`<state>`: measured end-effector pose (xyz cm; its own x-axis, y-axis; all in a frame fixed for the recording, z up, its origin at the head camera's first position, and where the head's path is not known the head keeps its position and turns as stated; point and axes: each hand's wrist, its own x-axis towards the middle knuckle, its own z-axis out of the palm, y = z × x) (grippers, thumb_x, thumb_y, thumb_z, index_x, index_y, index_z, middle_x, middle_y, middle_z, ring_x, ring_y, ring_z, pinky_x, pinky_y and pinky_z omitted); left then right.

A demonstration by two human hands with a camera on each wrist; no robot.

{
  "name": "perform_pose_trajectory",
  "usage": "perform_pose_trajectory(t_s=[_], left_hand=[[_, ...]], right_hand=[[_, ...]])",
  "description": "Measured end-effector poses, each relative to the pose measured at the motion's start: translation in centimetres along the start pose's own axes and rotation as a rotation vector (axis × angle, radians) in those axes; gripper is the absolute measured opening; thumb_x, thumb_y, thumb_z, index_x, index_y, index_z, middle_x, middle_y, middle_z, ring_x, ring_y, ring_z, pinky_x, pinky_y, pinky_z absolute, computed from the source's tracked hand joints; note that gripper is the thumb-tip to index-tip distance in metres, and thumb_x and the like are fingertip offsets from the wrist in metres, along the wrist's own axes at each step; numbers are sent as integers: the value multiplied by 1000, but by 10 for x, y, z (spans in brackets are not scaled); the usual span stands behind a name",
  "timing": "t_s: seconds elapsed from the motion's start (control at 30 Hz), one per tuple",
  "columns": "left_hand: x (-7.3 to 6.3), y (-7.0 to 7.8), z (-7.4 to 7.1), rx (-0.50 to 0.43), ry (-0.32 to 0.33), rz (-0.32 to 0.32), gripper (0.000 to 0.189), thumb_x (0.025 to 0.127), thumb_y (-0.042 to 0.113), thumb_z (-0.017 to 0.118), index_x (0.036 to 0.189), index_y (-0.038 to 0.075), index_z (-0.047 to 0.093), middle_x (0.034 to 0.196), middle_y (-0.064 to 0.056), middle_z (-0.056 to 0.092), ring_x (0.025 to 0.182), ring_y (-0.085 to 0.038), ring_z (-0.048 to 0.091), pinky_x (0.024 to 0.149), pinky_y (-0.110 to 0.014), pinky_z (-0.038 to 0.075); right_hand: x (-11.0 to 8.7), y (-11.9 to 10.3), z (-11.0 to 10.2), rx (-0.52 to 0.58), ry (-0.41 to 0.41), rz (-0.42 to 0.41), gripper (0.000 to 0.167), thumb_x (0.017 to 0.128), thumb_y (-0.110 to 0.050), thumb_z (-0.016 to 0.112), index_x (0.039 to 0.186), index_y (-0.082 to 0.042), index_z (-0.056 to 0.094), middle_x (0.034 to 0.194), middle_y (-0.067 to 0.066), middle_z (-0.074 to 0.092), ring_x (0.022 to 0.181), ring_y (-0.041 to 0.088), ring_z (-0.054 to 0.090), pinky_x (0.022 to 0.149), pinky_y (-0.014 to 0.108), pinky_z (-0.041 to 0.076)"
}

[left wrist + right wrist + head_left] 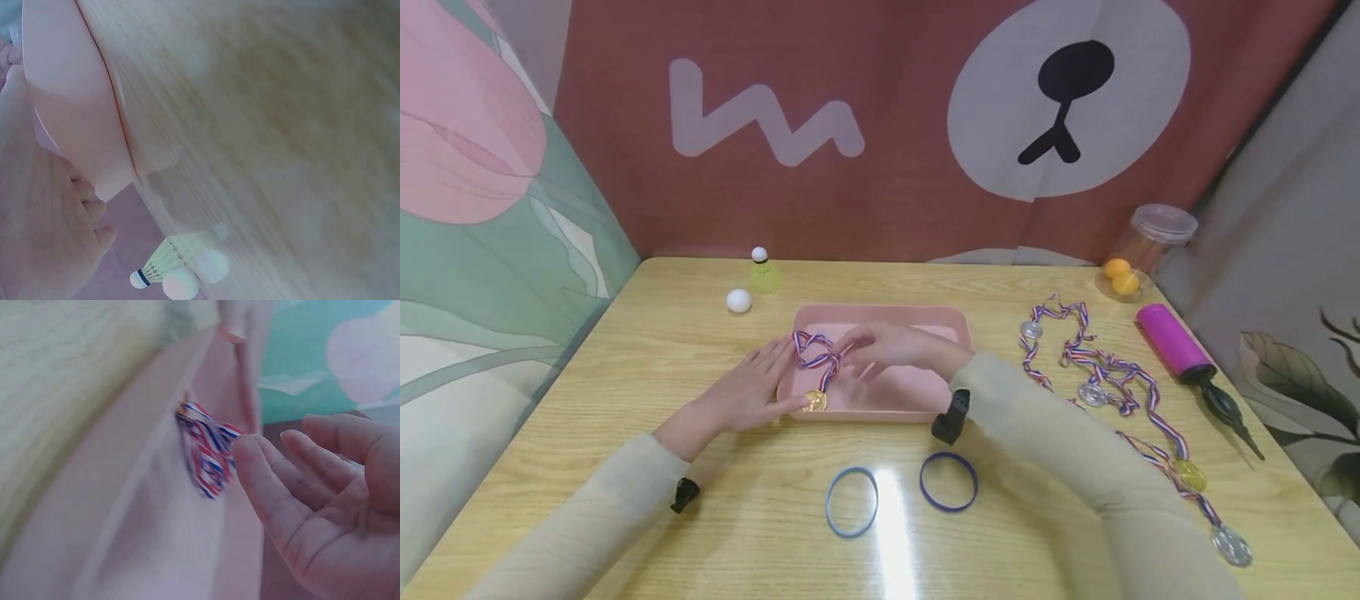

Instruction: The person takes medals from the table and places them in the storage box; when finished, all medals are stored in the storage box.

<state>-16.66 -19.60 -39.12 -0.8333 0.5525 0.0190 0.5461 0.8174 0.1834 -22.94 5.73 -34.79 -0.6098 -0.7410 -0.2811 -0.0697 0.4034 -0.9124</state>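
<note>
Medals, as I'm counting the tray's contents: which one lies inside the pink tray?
The gold medal beside the left hand. The other visible medals, one also gold, lie on the table, right of the pink tray.

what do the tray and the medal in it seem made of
Pink tray: probably moulded plastic with a smooth satin finish, given its even colour and rounded corners. Gold medal: metal or metal-coated plastic, judging by its shiny gold face.
</note>
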Motion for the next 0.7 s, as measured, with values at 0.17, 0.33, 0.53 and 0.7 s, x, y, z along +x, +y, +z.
perform_pose_trajectory(t_s=[0.17, 0.33, 0.53, 0.7], left_hand=[[0, 0, -1, -2, 4, 3, 88, 90, 56, 44, 143, -8, 15, 148, -24, 13, 135, -38, 14, 108, -50, 16], [-2, 1, -1, 2, 1, -1, 87, 90, 56, 44, 143, -8, 16, 148, -24, 14, 135, -39, 14, 108, -51, 16], [-2, -1, 3, 11, 22, 11, 87, 90, 55, 44, 142, -9, 18, 148, -24, 16, 134, -40, 16, 107, -52, 18], [-1, -1, 3, 13, 31, 18, 87, 90, 55, 45, 142, -9, 18, 148, -24, 16, 134, -40, 16, 107, -52, 18]], right_hand=[[-18, -2, -18, 50, 92, 22, 38, 93, -12, 55, 126, 4, 50, 118, 23, 55, 98, 30, 60, 78, 34, 53], [-29, 2, -29, 51, 124, 42, 38, 92, -14, 56, 126, 4, 50, 119, 25, 55, 99, 30, 60, 78, 34, 53], [-61, 10, -58, 42, 212, 3, 40, 92, -14, 58, 127, 5, 50, 117, 20, 57, 103, 36, 56, 80, 36, 52], [-98, 31, -93, 67, 366, 2, 43, 91, -13, 59, 127, 7, 47, 122, 24, 52, 100, 34, 57, 82, 39, 51]])
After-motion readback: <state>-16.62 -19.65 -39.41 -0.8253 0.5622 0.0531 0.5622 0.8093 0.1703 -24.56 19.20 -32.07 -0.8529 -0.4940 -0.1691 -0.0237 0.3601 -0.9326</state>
